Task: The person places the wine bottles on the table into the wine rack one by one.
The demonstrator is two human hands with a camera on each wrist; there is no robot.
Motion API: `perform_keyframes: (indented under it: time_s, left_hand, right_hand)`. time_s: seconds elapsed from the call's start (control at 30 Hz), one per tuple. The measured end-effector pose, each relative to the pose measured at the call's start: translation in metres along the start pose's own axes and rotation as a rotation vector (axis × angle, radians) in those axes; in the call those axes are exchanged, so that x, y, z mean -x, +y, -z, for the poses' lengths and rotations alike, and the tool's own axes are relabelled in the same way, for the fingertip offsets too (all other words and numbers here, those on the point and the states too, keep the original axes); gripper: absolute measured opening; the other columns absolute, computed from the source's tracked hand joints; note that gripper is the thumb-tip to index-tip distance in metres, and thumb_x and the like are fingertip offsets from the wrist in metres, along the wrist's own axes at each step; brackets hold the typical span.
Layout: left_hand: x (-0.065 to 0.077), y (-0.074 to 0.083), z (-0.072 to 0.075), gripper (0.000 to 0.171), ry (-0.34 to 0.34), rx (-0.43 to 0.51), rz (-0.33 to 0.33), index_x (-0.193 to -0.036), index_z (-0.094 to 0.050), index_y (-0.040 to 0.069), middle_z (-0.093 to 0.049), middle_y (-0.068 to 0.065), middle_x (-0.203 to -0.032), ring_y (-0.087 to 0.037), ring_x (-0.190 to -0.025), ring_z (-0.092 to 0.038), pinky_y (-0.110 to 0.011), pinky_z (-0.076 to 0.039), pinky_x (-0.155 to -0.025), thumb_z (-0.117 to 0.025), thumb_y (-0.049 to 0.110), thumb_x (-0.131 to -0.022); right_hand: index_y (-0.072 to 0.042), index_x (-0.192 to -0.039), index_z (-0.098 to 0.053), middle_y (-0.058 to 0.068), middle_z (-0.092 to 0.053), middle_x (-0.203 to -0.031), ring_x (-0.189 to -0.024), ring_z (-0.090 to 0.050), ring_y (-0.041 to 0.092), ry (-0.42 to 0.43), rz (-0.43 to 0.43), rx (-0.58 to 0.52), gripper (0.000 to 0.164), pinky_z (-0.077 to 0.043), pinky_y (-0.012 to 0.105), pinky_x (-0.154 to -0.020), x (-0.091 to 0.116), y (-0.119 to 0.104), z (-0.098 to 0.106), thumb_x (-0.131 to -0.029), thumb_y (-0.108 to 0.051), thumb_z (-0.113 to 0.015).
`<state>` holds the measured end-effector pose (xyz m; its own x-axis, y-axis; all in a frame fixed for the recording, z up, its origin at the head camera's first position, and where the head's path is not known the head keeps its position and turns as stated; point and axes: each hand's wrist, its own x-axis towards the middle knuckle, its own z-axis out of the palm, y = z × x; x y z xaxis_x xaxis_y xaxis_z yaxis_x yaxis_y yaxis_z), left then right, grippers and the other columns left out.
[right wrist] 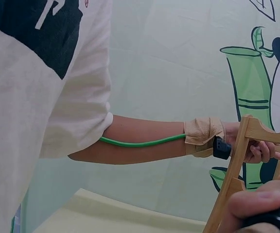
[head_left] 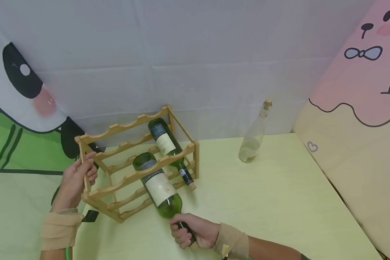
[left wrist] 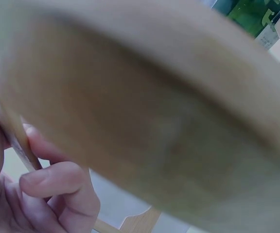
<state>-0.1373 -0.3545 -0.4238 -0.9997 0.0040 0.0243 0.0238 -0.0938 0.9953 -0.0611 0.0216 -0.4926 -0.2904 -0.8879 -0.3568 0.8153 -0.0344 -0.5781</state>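
Note:
My left hand (head_left: 74, 177) grips the left end bar of a wooden wine rack (head_left: 126, 179), which stands tilted on the table. In the left wrist view its fingers (left wrist: 64, 179) curl round a thin wooden bar. With my right hand (head_left: 196, 229) I hold a green wine bottle (head_left: 160, 187) by its dark neck. The base of this bottle lies inside the rack, behind the top front rail, and its neck points toward me. A second wine bottle (head_left: 165, 143) rests in the rack's right part, its corked neck sticking out at the front.
A clear glass bottle (head_left: 251, 142) with a cork stands upright on the pale yellow table (head_left: 263, 202), right of the rack. Behind the table hangs a pale cloth wall (head_left: 214, 86). Printed cartoon cloths rise at the left and right (head_left: 354, 101).

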Motion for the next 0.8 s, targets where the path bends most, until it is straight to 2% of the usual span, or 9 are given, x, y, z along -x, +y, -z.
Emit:
perform_keyframes:
  time_s: [0.33,0.57,0.8]
  left_hand:
    - [-0.001,0.0,0.0,0.04,0.006,0.008,0.006,-0.141,-0.038,0.008,-0.045,0.003,-0.071,-0.004,-0.058,-0.046,-0.021,-0.039,-0.049,-0.049,0.022,-0.106]
    - [-0.003,0.001,-0.001,0.037,0.004,0.005,-0.001,-0.14,-0.038,0.008,-0.045,0.003,-0.071,-0.004,-0.058,-0.046,-0.021,-0.039,-0.049,-0.047,0.02,-0.106]
    - [-0.001,-0.001,0.0,0.036,0.007,0.018,-0.004,-0.14,-0.038,0.006,-0.046,0.003,-0.071,-0.004,-0.058,-0.046,-0.021,-0.038,-0.049,-0.046,0.018,-0.106]
  right_hand:
    - [-0.017,-0.076,-0.034,-0.011,-0.025,-0.061,-0.047,-0.025,-0.001,0.037,0.047,0.029,0.028,-0.024,0.015,-0.049,-0.012,-0.008,-0.002,-0.101,-0.027,-0.042]
    - [-0.017,-0.073,-0.032,-0.01,-0.024,-0.06,-0.048,-0.023,0.0,0.077,0.097,0.076,0.032,-0.023,0.016,-0.048,-0.02,-0.011,-0.004,-0.101,-0.022,-0.046]
    - [-0.017,-0.069,-0.029,-0.01,-0.023,-0.06,-0.048,-0.022,0.0,0.097,0.113,0.086,0.036,-0.023,0.015,-0.047,-0.027,-0.011,-0.005,-0.098,-0.019,-0.049]
